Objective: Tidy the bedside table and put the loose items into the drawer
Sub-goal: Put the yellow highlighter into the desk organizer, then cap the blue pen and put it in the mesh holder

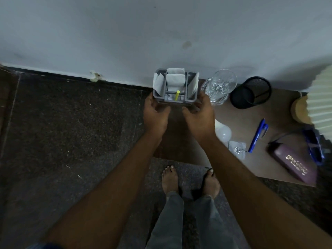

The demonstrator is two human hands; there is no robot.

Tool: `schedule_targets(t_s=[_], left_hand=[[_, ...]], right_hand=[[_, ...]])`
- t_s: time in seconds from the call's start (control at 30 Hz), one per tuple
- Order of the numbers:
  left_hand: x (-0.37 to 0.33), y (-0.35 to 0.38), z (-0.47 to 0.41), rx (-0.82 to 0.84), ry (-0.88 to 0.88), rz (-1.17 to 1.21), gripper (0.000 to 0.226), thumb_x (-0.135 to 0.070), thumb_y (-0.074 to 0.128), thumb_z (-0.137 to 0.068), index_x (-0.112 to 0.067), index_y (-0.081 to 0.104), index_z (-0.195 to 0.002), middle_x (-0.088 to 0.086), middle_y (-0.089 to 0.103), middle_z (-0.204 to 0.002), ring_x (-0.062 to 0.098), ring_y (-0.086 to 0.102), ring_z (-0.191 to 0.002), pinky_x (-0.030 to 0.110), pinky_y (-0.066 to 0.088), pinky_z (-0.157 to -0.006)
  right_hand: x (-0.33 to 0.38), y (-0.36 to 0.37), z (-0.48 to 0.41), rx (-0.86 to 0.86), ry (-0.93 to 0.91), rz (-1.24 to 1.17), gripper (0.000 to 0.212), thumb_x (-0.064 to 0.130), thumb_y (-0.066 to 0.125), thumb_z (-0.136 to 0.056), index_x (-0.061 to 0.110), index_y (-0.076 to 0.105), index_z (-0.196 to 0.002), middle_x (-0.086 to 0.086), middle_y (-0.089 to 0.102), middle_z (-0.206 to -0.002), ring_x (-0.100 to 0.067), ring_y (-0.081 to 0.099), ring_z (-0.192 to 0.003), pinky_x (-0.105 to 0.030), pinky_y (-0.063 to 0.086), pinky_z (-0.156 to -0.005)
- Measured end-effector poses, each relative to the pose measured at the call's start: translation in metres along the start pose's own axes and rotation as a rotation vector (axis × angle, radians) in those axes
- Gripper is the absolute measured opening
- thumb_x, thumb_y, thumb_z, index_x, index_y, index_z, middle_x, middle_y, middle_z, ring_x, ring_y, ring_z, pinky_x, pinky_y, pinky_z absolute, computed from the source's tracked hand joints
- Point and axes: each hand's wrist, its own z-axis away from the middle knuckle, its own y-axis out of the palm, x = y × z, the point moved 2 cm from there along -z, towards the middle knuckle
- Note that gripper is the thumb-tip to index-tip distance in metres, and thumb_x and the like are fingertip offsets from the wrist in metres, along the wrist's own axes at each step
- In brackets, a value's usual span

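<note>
**Item 1. Grey organiser [175, 87].** It stood at the far left corner of the bedside table [242, 114], hard by the wall [161, 33], at 12 o'clock from the person. Its compartments held white paper slips [174, 79] and one yellow marker [177, 95], upright in the front middle cell.

**Item 2. Left hand [155, 112].** Its fingers were curled round the organiser's near-left lower corner, gripping it.

**Item 3. Right hand [199, 112].** It gripped the near-right lower corner in the same way. Whether the organiser was lifted or sat on the table could not be told.

**Item 4. Loose items, all on the table top.**
- White bulb [222, 133], at 5 o'clock from the right hand, just beside the wrist.
- Clear packet [237, 149] with a small metal piece in it, at 5 o'clock, touching the bulb or nearly so.
- Blue pen [257, 135], at 4 o'clock, its long axis running from 7 to 1 o'clock.
- Purple case [292, 162] and blue spectacles [313, 146], farther out at 4 o'clock.

**Item 5. Standing items.** A glass mug [220, 87] stood just beside the organiser at its 3 o'clock, then a black mesh cup [251, 92], then a lamp [321, 105] at the frame's edge.

**Note on the coming move.** Every loose item lay to the right of the grip, so the right hand was the nearer one for collecting. The bulb was likely first within reach once the organiser was let go. The drawer was not in view (presumably in the table's front, toward 6 o'clock). The tidying looked barely begun.
</note>
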Motion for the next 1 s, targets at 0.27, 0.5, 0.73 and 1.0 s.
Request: schedule_targets(t_s=[0.27,0.5,0.73,1.0], left_hand=[[-0.001,0.0,-0.003,-0.002,0.005,0.016,0.06,0.009,0.07,-0.085,-0.005,0.053,-0.141,0.01,0.067,-0.133,0.019,0.066,-0.121,0.035,0.055,-0.103],[0.005,-0.002,-0.006,-0.041,-0.002,0.036,0.065,0.01,0.069,-0.084,-0.005,0.05,-0.144,0.009,0.066,-0.134,0.018,0.066,-0.12,0.033,0.055,-0.102],[0.015,0.009,0.027,-0.201,-0.136,0.062,0.045,0.001,0.067,-0.086,-0.011,0.059,-0.128,0.005,0.067,-0.113,0.02,0.067,-0.103,0.042,0.058,-0.093],[0.02,0.063,0.094,0.035,-0.133,0.084,0.024,0.004,0.063,-0.091,-0.011,0.065,-0.11,0.011,0.068,-0.103,0.024,0.069,-0.095,0.035,0.06,-0.077]], right_hand=[[-0.003,0.002,-0.005,0.028,0.046,-0.054,0.061,-0.002,0.071,-0.081,0.009,0.053,-0.138,-0.006,0.069,-0.126,-0.019,0.065,-0.119,-0.046,0.051,-0.106],[-0.005,0.0,0.0,0.012,0.029,-0.053,0.06,0.001,0.073,-0.081,0.012,0.054,-0.137,-0.003,0.069,-0.126,-0.016,0.065,-0.119,-0.044,0.052,-0.105],[-0.005,-0.022,0.014,-0.027,0.006,-0.031,0.06,0.01,0.077,-0.085,0.016,0.053,-0.14,0.019,0.061,-0.117,-0.004,0.061,-0.109,-0.021,0.053,-0.095],[-0.027,-0.077,0.029,-0.107,-0.025,-0.03,0.031,0.02,0.075,-0.089,0.021,0.066,-0.119,0.011,0.072,-0.106,-0.002,0.068,-0.096,-0.017,0.054,-0.076]])
